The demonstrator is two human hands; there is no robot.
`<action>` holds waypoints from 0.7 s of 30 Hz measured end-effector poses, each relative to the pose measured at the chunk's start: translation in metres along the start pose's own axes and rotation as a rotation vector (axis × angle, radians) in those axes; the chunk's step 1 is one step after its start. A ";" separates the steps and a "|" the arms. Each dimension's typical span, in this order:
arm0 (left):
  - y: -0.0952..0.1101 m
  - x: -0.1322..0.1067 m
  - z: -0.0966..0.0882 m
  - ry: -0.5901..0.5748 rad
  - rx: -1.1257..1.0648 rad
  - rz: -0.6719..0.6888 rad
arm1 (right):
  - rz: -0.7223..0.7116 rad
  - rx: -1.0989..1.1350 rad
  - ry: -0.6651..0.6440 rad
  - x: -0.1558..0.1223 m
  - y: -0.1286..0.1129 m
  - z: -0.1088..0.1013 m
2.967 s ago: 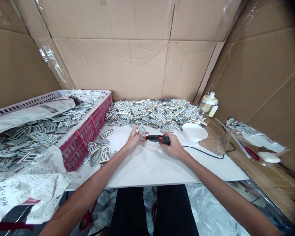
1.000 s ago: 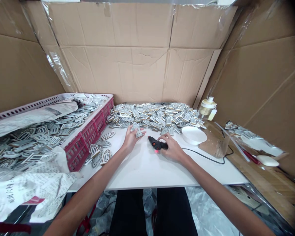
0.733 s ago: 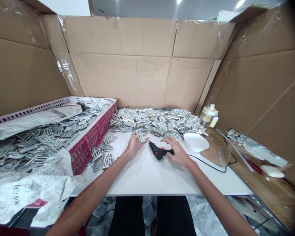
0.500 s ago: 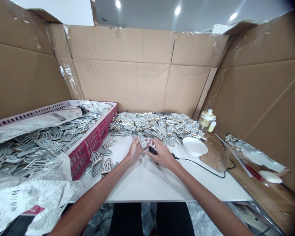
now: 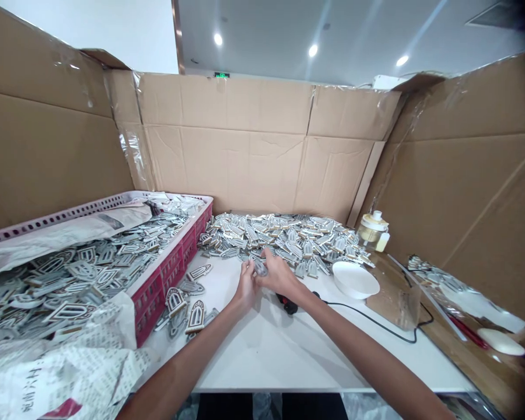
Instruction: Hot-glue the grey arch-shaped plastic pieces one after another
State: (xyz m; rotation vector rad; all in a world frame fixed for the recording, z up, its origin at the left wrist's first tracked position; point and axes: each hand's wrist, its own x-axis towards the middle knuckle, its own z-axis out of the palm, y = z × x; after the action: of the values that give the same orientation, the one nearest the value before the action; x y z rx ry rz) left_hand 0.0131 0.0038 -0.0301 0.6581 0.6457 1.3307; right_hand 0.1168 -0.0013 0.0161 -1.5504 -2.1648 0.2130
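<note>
My fingers closed, both hands, left hand (image 5: 247, 286) and right hand (image 5: 280, 275) pinching arched badge (image 5: 259, 267) just above pile edge. Badge seems light, thin, stiff; hold by rim. Glue gun (image 5: 287, 304) beside right wrist; badge pile (image 5: 284, 239) ahead, red crate (image 5: 164, 274) left, white bowl (image 5: 354, 280) right.

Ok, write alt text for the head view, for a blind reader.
The left hand and right hand pinch a small arch-shaped badge above a white table, beside a large heap of matching badges. A black glue gun lies by the right hand; a red crate of more badges sits left.
</note>
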 end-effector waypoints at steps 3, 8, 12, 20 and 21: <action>0.001 0.005 -0.003 0.004 -0.066 0.013 | 0.099 -0.091 0.048 0.030 0.000 -0.016; -0.001 0.009 -0.011 0.024 -0.033 0.094 | 0.267 -0.102 0.267 0.111 0.016 -0.044; -0.004 0.009 -0.014 0.007 0.060 0.187 | 0.289 -0.043 0.285 0.147 0.033 -0.060; -0.010 0.005 -0.011 -0.011 0.142 0.255 | 0.054 0.239 0.362 0.067 0.058 -0.059; -0.010 0.005 -0.011 -0.016 0.146 0.264 | 0.014 0.309 0.369 0.054 0.061 -0.054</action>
State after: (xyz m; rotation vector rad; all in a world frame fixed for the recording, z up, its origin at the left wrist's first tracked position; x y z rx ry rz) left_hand 0.0125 0.0086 -0.0453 0.8959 0.6633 1.5296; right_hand 0.1798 0.0625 0.0558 -1.3121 -1.7435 0.2328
